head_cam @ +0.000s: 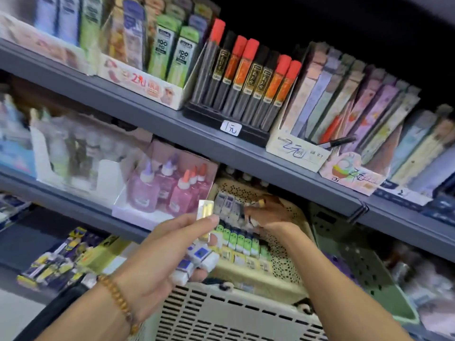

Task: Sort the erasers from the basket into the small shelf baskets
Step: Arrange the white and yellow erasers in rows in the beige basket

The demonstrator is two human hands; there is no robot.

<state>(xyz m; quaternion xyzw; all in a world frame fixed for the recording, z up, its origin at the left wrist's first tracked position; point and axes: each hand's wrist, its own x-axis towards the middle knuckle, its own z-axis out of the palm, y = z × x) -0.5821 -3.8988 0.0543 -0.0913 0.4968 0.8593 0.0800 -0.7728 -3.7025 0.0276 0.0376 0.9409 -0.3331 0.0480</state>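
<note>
My left hand (170, 252) holds a bundle of erasers (197, 260), white blocks with blue sleeves, plus a yellow-and-silver pack (204, 210) pinched under the thumb. My right hand (268, 212) reaches into the beige perforated shelf basket (293, 269) and its fingers pinch a grey-wrapped eraser (236, 209) at the back row. Rows of green-topped erasers (236, 238) stand in that basket. A white slotted basket (221, 316) sits below my hands, its inside mostly hidden.
A green perforated basket (364, 271) stands right of the beige one. Pink glue bottles (170, 190) sit to its left. The grey shelf (221, 143) above carries pencil-lead tubes (246, 80) and boxed refills. Blue-yellow packs (56, 262) lie lower left.
</note>
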